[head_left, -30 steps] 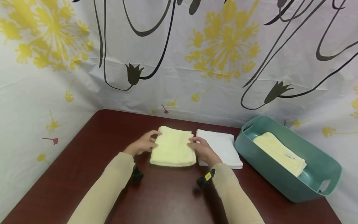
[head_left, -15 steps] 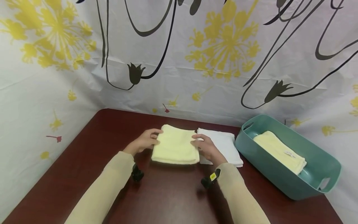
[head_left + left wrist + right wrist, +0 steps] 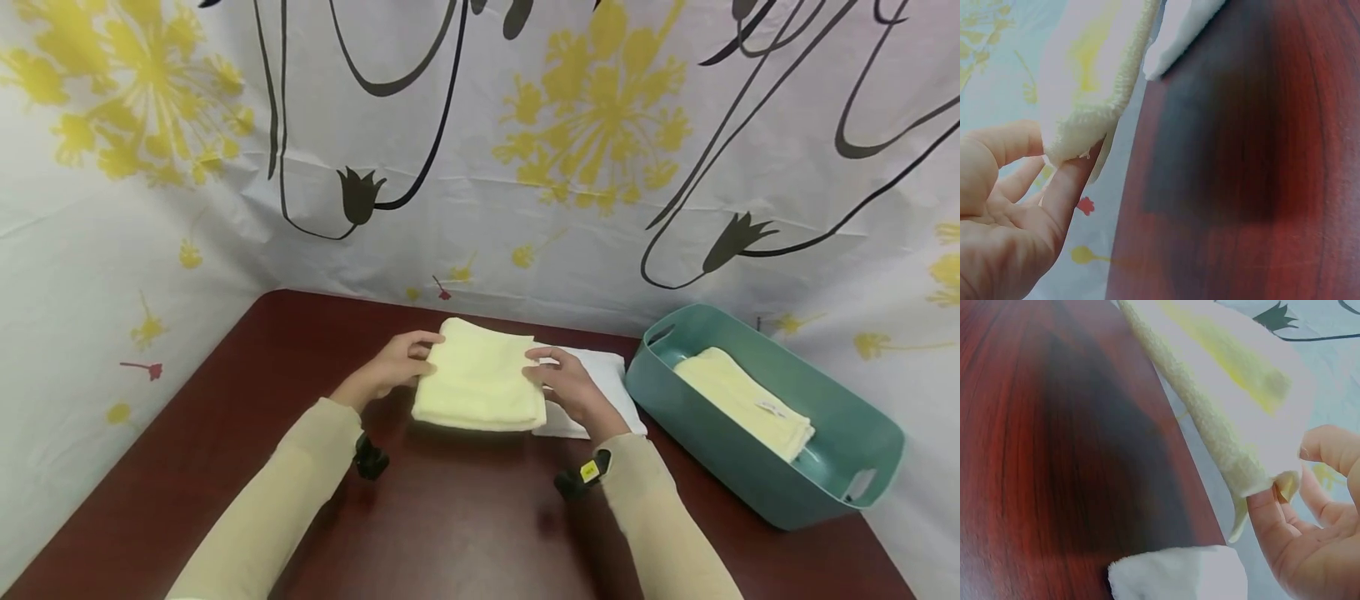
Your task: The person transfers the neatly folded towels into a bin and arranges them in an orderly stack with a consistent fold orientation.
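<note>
A folded pale yellow towel is held between both hands, raised off the table. My left hand pinches its left edge, thumb on top and fingers beneath, as the left wrist view shows at the towel's corner. On the opposite edge my right hand pinches in the same way; in the right wrist view, fingers lie under the towel. A folded white towel lies on the table just to the right, partly covered by the yellow towel and the right hand.
A teal basket with handle cut-outs stands at the table's right, a folded yellow towel with a white tag inside it. The dark red table meets a patterned curtain at the back and left.
Both hands have lifted the yellow towel and carried it slightly to the right and away from me. It now overlaps the white towel in the head view. The basket's contents look the same.
</note>
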A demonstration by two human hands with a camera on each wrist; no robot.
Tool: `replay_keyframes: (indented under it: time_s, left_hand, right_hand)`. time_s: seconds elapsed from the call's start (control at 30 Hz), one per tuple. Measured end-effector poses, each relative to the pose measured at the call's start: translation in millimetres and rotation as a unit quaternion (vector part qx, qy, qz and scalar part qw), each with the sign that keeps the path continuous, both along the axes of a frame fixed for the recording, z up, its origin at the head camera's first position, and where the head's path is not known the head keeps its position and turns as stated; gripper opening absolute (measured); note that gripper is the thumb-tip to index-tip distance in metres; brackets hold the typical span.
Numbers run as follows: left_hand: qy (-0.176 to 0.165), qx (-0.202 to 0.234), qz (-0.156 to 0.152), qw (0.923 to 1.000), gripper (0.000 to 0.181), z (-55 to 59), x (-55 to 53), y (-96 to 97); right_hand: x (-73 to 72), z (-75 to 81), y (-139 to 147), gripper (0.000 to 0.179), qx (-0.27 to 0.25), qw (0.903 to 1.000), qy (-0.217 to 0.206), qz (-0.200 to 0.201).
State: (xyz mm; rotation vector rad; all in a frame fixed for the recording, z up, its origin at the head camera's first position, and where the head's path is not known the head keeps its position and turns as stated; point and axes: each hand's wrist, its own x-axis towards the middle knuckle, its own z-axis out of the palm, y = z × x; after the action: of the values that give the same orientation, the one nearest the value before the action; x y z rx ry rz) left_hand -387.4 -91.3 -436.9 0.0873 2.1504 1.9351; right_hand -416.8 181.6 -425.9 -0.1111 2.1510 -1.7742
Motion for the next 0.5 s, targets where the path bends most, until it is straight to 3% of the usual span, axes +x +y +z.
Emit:
replay_keyframes:
  time_s: [0.5]
  left_hand:
    - [0.035, -0.003, -0.012, 0.9993, 0.051, 16.6, -3.0, 15.1]
  right_hand:
    - [1.7, 16.5, 22, 0.037, 0.012, 0.9992, 0.038, -0.001]
